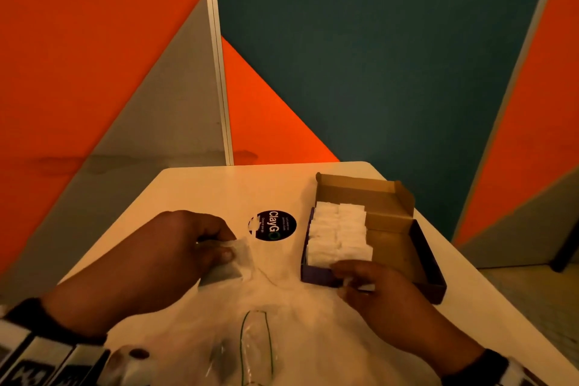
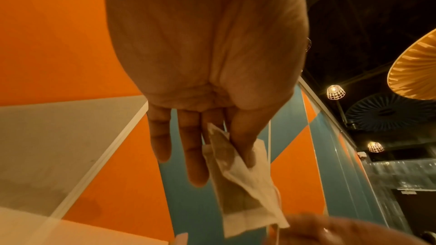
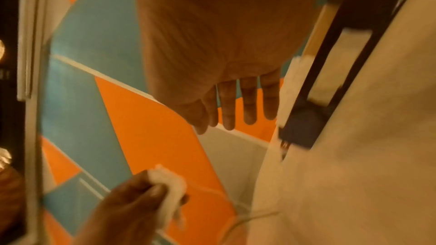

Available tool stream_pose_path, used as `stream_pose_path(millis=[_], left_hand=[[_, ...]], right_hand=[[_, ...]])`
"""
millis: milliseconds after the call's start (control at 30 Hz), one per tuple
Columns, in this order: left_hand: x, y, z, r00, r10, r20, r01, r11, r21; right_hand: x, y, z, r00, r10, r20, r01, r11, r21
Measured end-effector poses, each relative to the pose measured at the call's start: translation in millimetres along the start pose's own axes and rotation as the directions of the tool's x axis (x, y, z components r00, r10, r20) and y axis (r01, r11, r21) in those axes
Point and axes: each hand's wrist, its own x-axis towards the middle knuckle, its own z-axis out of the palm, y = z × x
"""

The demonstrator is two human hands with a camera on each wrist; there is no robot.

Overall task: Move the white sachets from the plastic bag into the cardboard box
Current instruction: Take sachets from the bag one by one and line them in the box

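Observation:
My left hand [image 1: 224,249] pinches white sachets [image 1: 239,257] between thumb and fingers, just left of the plastic bag's mouth. The left wrist view shows the thumb pressing these sachets [image 2: 238,176] against the fingers [image 2: 195,156]. The translucent plastic bag [image 1: 266,323] lies crumpled at the table's near middle. The open cardboard box [image 1: 404,247], purple outside, stands to the right, with rows of white sachets [image 1: 340,233] filling its left side. My right hand [image 1: 344,279] hovers at the box's near left corner. Its fingers [image 3: 250,111] are straight and hold nothing.
A black round "ClayGo" sticker [image 1: 272,226] sits on the white table [image 1: 194,191] between my left hand and the box. Orange, grey and teal partition walls [image 1: 376,56] stand close behind. The table edge runs just right of the box.

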Motion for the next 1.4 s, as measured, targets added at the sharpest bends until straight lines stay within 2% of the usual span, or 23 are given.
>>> stream_pose_path(millis=[67,133,200,267,433,500,567,633,700,800,833,967,1033,1133,1167,1233,1300,1400], left_hand=[[0,5,6,0.999,0.017,0.029,-0.017,1.000,-0.016],[0,12,14,0.998,0.035,0.057,-0.032,0.998,-0.050],[-1,18,22,0.995,0.054,0.079,-0.048,0.996,-0.082],[-1,19,28,0.994,0.067,0.091,-0.058,0.993,-0.104],[-3,11,25,0.996,0.053,0.076,-0.044,0.993,-0.113],[-4,6,19,0.996,0.034,0.082,-0.018,0.982,-0.189],[-4,2,15,0.996,0.005,0.085,0.024,0.938,-0.346],[-5,1,17,0.998,-0.032,0.053,0.057,0.826,-0.561],[-6,3,26,0.997,-0.066,0.047,0.079,0.637,-0.767],[-7,11,43,0.996,-0.079,0.049,0.073,0.349,-0.934],[-6,12,49,0.996,-0.082,0.039,0.060,0.276,-0.959],[-3,19,64,0.999,-0.032,0.018,0.022,0.109,-0.994],[-2,22,68,1.000,-0.002,0.031,0.031,0.053,-0.998],[-3,26,71,0.999,-0.008,0.042,0.042,0.043,-0.998],[-4,28,72,0.999,-0.009,0.040,0.041,0.053,-0.998],[-7,33,73,0.999,-0.021,0.041,0.043,0.093,-0.995],[-8,35,77,0.998,-0.041,0.054,0.059,0.144,-0.988],[-9,37,81,0.998,-0.025,0.060,0.064,0.203,-0.977]], right_hand=[[-1,-11,3,0.998,-0.067,-0.002,0.067,0.985,0.157],[-3,-29,11,0.988,-0.128,0.083,0.098,0.951,0.293],[-2,-39,22,0.980,-0.155,0.126,0.117,0.958,0.263],[-1,-45,28,0.984,-0.141,0.110,0.116,0.971,0.208],[-2,-34,18,0.985,-0.105,0.138,0.070,0.968,0.242],[-2,-29,10,0.988,-0.071,0.135,0.037,0.971,0.236],[-1,-23,3,0.991,-0.022,0.130,-0.012,0.968,0.252],[-1,-21,1,0.990,0.002,0.143,-0.043,0.957,0.287],[-3,-23,3,0.986,0.000,0.170,-0.060,0.936,0.348],[-6,-31,10,0.977,-0.040,0.211,-0.053,0.908,0.415],[-7,-32,13,0.973,-0.055,0.225,-0.044,0.909,0.415],[-11,-34,22,0.952,-0.086,0.295,-0.044,0.912,0.409],[-14,-34,26,0.954,-0.103,0.280,-0.007,0.930,0.368],[-17,-35,23,0.998,-0.051,0.049,0.034,0.953,0.300],[-19,-37,21,0.997,-0.039,-0.059,0.058,0.931,0.359],[-23,-43,16,0.976,-0.090,-0.201,0.186,0.822,0.538],[-28,-51,14,0.957,-0.205,-0.205,0.289,0.740,0.607],[-30,-61,19,0.943,-0.323,-0.086,0.309,0.744,0.593]])
